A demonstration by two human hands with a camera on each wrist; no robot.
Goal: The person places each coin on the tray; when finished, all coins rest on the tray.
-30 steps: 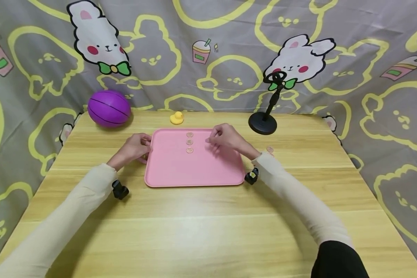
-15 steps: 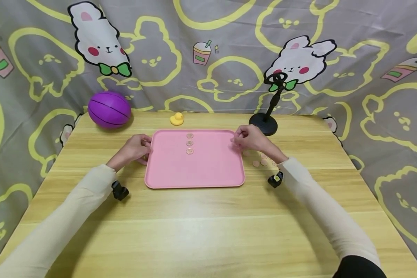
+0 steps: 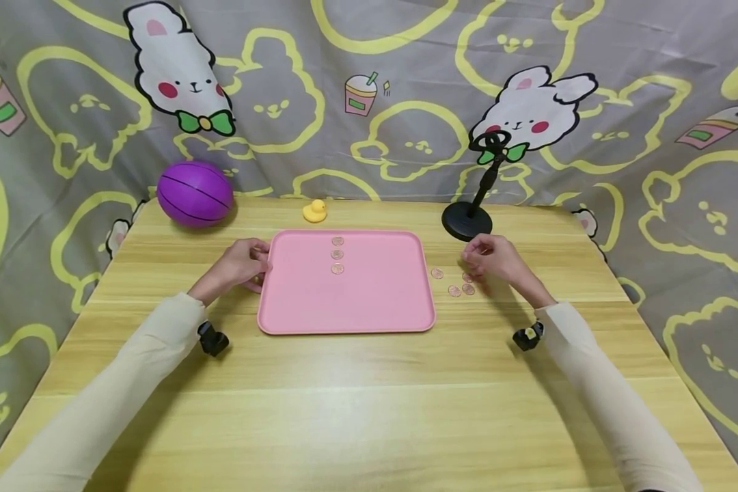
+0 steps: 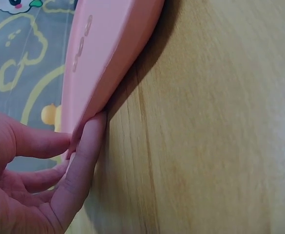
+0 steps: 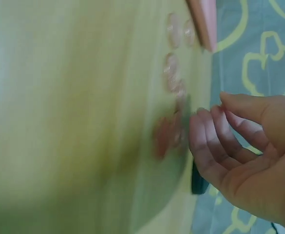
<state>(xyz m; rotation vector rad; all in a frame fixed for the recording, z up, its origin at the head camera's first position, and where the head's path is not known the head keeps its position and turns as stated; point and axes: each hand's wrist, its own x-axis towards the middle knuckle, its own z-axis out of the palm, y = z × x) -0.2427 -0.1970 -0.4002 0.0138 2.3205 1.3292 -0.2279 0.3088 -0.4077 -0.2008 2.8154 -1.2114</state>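
Tray point(image 3: 369, 301) is held at its left edge by the L hand point(image 3: 238, 265), fingers curled on the rim. R hand point(image 3: 490, 257) is poised over loose coins point(image 3: 461, 285) on the table, right of the tray; fingers loosely bent, nothing seen pinched. Three coins point(image 3: 337, 254) are lined up in the tray. Risk: thin flat coins may be fumbled or slid off.

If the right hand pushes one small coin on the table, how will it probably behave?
The coin looks thin and flat, so it would probably slide, not roll. Lying flush on the table, it seems hard to pinch. The right hand hovers above the others.
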